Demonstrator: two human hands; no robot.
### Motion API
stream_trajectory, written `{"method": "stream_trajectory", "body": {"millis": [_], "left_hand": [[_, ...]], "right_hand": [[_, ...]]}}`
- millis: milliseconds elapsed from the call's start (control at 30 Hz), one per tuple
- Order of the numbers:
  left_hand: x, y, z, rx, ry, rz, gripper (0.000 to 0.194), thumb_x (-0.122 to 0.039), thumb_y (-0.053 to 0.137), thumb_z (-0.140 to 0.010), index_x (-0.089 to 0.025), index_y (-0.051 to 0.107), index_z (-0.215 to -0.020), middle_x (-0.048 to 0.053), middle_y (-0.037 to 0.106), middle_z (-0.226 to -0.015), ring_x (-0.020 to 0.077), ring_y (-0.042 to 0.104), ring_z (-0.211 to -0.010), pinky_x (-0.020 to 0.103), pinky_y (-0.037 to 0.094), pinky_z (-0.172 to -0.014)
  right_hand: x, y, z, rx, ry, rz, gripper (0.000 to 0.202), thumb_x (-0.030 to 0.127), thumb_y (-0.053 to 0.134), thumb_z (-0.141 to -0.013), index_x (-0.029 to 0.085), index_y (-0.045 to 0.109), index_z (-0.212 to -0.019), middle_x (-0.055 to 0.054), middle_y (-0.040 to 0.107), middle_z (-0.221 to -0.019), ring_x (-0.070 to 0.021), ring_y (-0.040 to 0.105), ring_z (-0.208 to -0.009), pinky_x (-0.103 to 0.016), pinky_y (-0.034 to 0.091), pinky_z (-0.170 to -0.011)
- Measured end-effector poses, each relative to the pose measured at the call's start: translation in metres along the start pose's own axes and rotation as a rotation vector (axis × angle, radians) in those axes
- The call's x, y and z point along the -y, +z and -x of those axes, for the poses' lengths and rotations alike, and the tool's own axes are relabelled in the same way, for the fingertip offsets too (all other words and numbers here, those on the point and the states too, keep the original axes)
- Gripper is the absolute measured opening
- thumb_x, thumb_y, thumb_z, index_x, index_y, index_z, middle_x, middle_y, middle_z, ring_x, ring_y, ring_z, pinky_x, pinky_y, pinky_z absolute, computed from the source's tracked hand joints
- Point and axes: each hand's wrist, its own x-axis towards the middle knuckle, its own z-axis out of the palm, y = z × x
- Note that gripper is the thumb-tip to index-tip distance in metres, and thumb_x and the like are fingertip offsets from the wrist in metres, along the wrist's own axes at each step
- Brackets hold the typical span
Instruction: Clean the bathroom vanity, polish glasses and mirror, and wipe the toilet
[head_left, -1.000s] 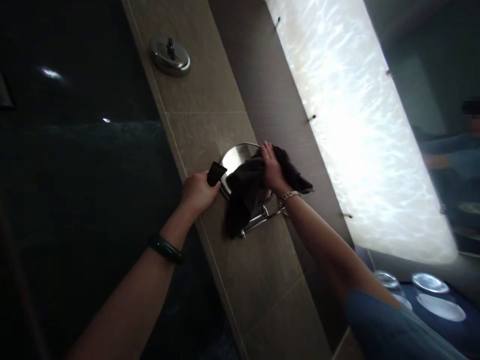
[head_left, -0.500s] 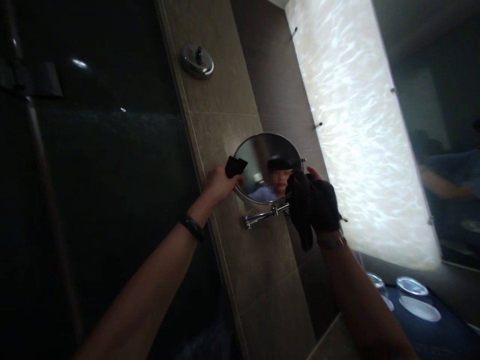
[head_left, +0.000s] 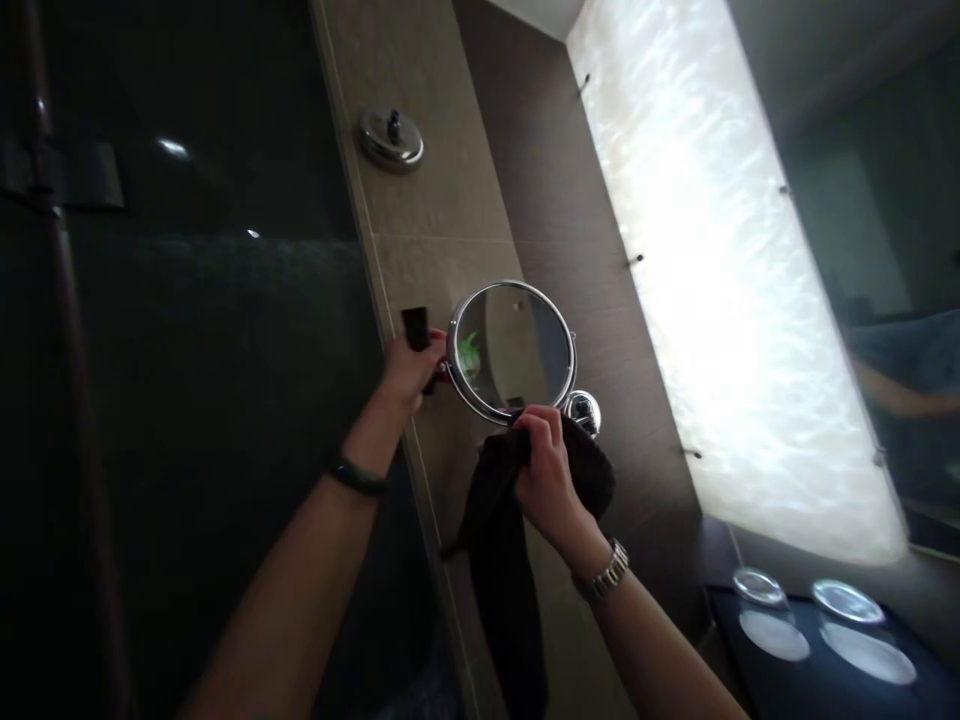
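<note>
left hand (head_left: 409, 365) grips the round wall mirror (head_left: 513, 350) rim; right hand (head_left: 546, 475) clutches a dark cloth (head_left: 504, 560) just beneath it.

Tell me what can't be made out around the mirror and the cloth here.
- Mirror arm and wall mount, head view: hidden behind the right hand and cloth.
- Cloth's lower end: cut off by the bottom edge.
- Small dark thing above the left hand: too dim to identify.
- Glasses at lower right: too dark and blurred to tell their contents.
</note>
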Motion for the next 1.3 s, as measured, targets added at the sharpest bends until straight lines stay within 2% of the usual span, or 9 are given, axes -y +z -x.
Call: {"method": "stream_trajectory", "body": {"millis": [133, 300, 500, 633, 767, 900, 1067, 1200, 1300], "left_hand": [[-0.009, -0.029, 0.002, -0.093, 0.165, -0.212, 0.017, -0.022, 0.072, -0.075, -0.016, 0.061, -0.086, 0.0, 0.065, -0.074, 0.013, 0.063, -0.055, 0.02, 0.044, -0.041], [0.011, -0.021, 0.004, 0.005, 0.191, -0.734, 0.013, -0.018, 0.074, -0.075, -0.014, 0.07, -0.087, 0.003, 0.069, -0.071, 0.015, 0.063, -0.051, 0.023, 0.047, -0.046], [0.011, -0.025, 0.0, -0.083, 0.224, -0.902, 0.006, -0.02, 0.072, -0.076, -0.015, 0.071, -0.079, 0.008, 0.075, -0.08, 0.026, 0.072, -0.08, 0.03, 0.054, -0.068], [0.007, -0.019, -0.002, -0.07, 0.193, -0.883, 0.006, -0.018, 0.073, -0.074, -0.015, 0.072, -0.08, 0.006, 0.073, -0.076, 0.0218, 0.07, -0.068, 0.027, 0.052, -0.06], [0.009, -0.011, 0.001, -0.042, 0.146, -0.787, 0.012, -0.015, 0.072, -0.076, -0.014, 0.073, -0.088, 0.002, 0.07, -0.067, 0.016, 0.065, -0.052, 0.023, 0.049, -0.051], [0.012, -0.013, 0.001, -0.051, 0.18, -0.81, 0.012, -0.013, 0.072, -0.075, -0.016, 0.074, -0.086, 0.0, 0.069, -0.064, 0.015, 0.065, -0.051, 0.021, 0.05, -0.052], [0.016, -0.019, -0.004, -0.038, 0.168, -0.768, 0.013, -0.017, 0.074, -0.075, -0.016, 0.074, -0.088, 0.003, 0.072, -0.075, 0.0159, 0.067, -0.054, 0.021, 0.05, -0.048], [0.018, -0.016, -0.004, -0.047, 0.133, -0.697, 0.015, -0.015, 0.072, -0.075, -0.015, 0.074, -0.089, 0.004, 0.073, -0.08, 0.0166, 0.067, -0.056, 0.023, 0.053, -0.048], [0.017, -0.014, -0.002, -0.049, 0.134, -0.681, 0.013, -0.015, 0.071, -0.075, -0.014, 0.074, -0.088, 0.005, 0.072, -0.078, 0.0162, 0.065, -0.054, 0.023, 0.052, -0.047]], "right_hand": [[-0.045, 0.011, -0.004, 0.099, 0.025, -0.008, 0.049, -0.008, 0.04, -0.07, 0.018, 0.05, -0.11, -0.012, 0.049, -0.115, -0.0211, 0.052, -0.106, -0.039, 0.05, -0.097], [-0.06, 0.016, -0.019, 0.13, -0.003, -0.093, 0.031, 0.0, 0.045, -0.082, 0.019, 0.054, -0.105, -0.01, 0.053, -0.112, -0.0212, 0.057, -0.104, -0.037, 0.051, -0.095], [-0.054, 0.07, -0.113, 0.139, -0.177, 0.044, 0.02, 0.016, 0.037, -0.102, 0.02, 0.057, -0.107, -0.01, 0.055, -0.118, -0.0203, 0.054, -0.11, -0.033, 0.046, -0.1], [-0.105, 0.057, -0.163, 0.046, -0.11, 0.268, 0.02, 0.011, 0.038, -0.099, 0.02, 0.056, -0.106, -0.012, 0.055, -0.12, -0.0237, 0.05, -0.113, -0.04, 0.044, -0.102], [-0.137, 0.019, -0.115, -0.085, 0.088, 0.356, 0.011, 0.015, 0.045, -0.096, 0.02, 0.054, -0.098, -0.014, 0.054, -0.112, -0.027, 0.05, -0.105, -0.045, 0.045, -0.098], [-0.085, 0.029, -0.05, 0.192, -0.072, 0.15, 0.013, 0.019, 0.041, -0.101, 0.023, 0.053, -0.103, -0.009, 0.056, -0.111, -0.0236, 0.052, -0.104, -0.039, 0.047, -0.094], [-0.091, 0.035, -0.078, 0.199, -0.181, 0.13, 0.008, 0.021, 0.045, -0.1, 0.02, 0.052, -0.099, -0.01, 0.057, -0.108, -0.0225, 0.051, -0.103, -0.038, 0.045, -0.095], [-0.139, 0.007, -0.084, -0.033, 0.118, 0.385, 0.011, 0.029, 0.056, -0.096, 0.018, 0.055, -0.097, -0.013, 0.055, -0.108, -0.0265, 0.048, -0.105, -0.044, 0.043, -0.095], [-0.119, 0.019, -0.066, 0.112, 0.146, 0.396, 0.012, 0.03, 0.058, -0.096, 0.018, 0.058, -0.098, -0.012, 0.057, -0.109, -0.0279, 0.048, -0.105, -0.044, 0.042, -0.091]]}}
